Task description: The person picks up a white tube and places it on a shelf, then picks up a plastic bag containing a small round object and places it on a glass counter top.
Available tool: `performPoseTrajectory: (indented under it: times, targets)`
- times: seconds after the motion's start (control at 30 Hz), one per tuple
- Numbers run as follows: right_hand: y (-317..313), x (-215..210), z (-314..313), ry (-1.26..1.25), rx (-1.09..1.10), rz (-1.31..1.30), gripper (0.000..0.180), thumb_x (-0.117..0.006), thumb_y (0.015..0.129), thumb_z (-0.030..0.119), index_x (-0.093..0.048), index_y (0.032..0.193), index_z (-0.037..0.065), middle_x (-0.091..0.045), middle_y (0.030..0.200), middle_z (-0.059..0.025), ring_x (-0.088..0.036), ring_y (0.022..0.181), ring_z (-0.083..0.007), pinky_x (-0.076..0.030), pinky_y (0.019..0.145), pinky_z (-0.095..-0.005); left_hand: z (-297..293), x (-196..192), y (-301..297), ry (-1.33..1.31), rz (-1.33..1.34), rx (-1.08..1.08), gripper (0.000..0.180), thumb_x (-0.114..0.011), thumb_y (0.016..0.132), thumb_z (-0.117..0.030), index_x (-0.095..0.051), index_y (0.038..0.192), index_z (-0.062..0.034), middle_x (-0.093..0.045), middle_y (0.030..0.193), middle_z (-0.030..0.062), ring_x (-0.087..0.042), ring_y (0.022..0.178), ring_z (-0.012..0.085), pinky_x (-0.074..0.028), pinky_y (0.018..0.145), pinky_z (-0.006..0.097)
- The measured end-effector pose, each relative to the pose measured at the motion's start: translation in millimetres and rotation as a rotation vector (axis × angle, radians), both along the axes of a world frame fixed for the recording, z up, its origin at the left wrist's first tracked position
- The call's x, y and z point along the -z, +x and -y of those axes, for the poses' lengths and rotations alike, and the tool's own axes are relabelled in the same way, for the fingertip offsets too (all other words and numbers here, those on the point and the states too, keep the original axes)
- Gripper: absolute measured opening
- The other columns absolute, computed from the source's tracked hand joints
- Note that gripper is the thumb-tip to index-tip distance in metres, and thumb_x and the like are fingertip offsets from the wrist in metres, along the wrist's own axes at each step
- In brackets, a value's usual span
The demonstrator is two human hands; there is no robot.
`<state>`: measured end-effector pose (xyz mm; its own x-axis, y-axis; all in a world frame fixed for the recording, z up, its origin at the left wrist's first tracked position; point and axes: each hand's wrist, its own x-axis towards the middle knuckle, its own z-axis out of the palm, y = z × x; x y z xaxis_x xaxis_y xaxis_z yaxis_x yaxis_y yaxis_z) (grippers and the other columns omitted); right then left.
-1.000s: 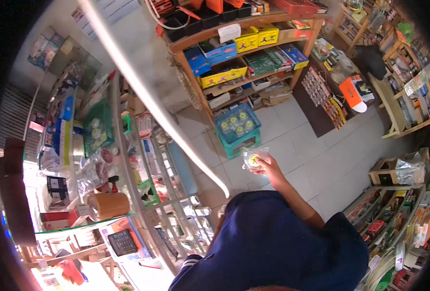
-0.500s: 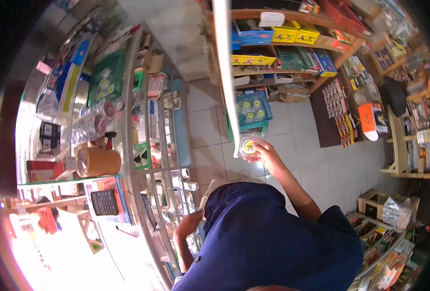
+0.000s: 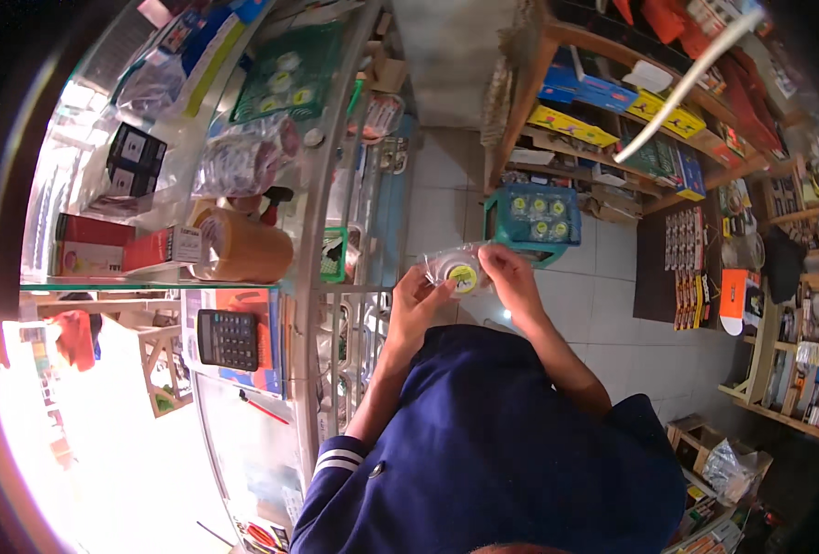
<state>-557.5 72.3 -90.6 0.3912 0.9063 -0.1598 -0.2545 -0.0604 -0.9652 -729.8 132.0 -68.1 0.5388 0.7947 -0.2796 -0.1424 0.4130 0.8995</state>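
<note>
A clear plastic packet [image 3: 462, 277] holds a round item with a yellow label, and it is raised in front of my chest. My left hand [image 3: 416, 309] pinches its left side, thumb near the label. At its right edge, the fingers of my right hand [image 3: 511, 282] are closed on the plastic. Just beyond the packet stands a blue-green plastic basket [image 3: 531, 249] with several round, yellow-labelled items like the one in my hands.
To my left runs a glass display case with a brown tape roll [image 3: 257, 247], a calculator [image 3: 228, 339] and a green basket [image 3: 289, 69]. Wooden shelves with yellow boxes [image 3: 571, 125] stand ahead right. A white strip [image 3: 691, 83] hangs at upper right.
My left hand has come up from beside the display case and taken hold of the packet, which my right hand held alone. The view has shifted, and the white strip appears farther right.
</note>
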Motion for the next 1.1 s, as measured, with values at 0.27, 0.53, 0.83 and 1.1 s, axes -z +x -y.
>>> performPoseTrajectory:
  times: [0.27,0.53,0.83,1.1]
  targets:
    - [-45,1,-64,0.064,0.071,0.098,0.019,-0.067,0.092,0.012,-0.068,0.085,-0.006,-0.055,0.075,-0.0002,-0.049,0.069,-0.0059,-0.040,0.063,-0.0232,-28,-3,-45,-0.012,0.018,-0.191,0.029,-0.068,0.090,-0.011,-0.058,0.114,0.0024,-0.067,0.102,0.0071,-0.062,0.093,0.0111,-0.048,0.084,0.026]
    - [-76,-19,-100,0.135,-0.165,0.027,0.017,-0.063,0.096,0.015,-0.057,0.087,0.002,-0.049,0.073,0.0041,-0.044,0.068,-0.0029,-0.037,0.062,-0.0199,-41,-15,-67,0.009,0.121,-0.407,0.028,-0.065,0.093,-0.016,-0.056,0.114,0.0015,-0.065,0.098,0.0045,-0.060,0.089,0.0094,-0.049,0.081,0.025]
    - [-67,-35,-114,0.155,-0.347,0.229,0.021,-0.062,0.096,0.019,-0.053,0.081,0.007,-0.043,0.063,0.0068,-0.038,0.058,-0.0008,-0.031,0.052,-0.0207,-32,-29,-66,0.088,0.135,-0.607,0.032,-0.065,0.092,-0.010,-0.054,0.120,0.0009,-0.066,0.105,0.0064,-0.062,0.095,0.0132,-0.048,0.087,0.029]
    - [-65,-77,-122,0.213,-0.522,0.274,0.015,-0.065,0.094,0.016,-0.058,0.086,0.005,-0.052,0.064,0.0048,-0.045,0.056,-0.0016,-0.035,0.051,-0.0196,-31,-45,-73,0.176,0.194,-0.689,0.033,-0.065,0.091,-0.009,-0.054,0.121,0.0028,-0.065,0.112,0.0097,-0.060,0.103,0.0147,-0.046,0.092,0.030]
